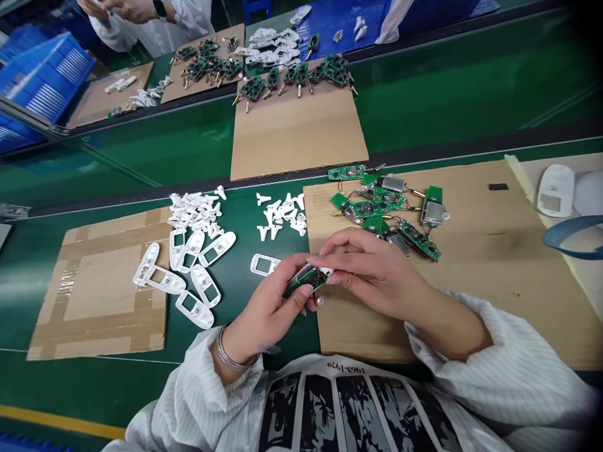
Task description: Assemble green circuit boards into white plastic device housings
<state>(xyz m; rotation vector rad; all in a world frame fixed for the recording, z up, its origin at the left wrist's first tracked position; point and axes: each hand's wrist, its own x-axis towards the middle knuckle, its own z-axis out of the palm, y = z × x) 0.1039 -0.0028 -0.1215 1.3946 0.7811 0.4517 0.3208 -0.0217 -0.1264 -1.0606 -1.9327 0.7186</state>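
My left hand [268, 307] is closed around a green circuit board [304, 282], its thumb pressed along the near edge. From the right, my right hand [377, 270] pinches at the board's end, where a small white plastic piece [326, 270] shows between the fingertips; its shape is mostly covered. Just left of the board lies a white oval casing half [264, 265] with a rectangular window, partly behind my left hand. Beyond my right hand, several green boards [381, 204] with wires and metal probes are heaped on cardboard.
Small white plastic parts lie in two piles [195, 213] [282, 215], with several white casing halves [206, 285] nearby. Cardboard sheets [103, 282] cover parts of the green bench. A raised dark ledge [188, 188] runs behind. Across it, a co-worker's hands [134, 9] are busy near blue crates [47, 81].
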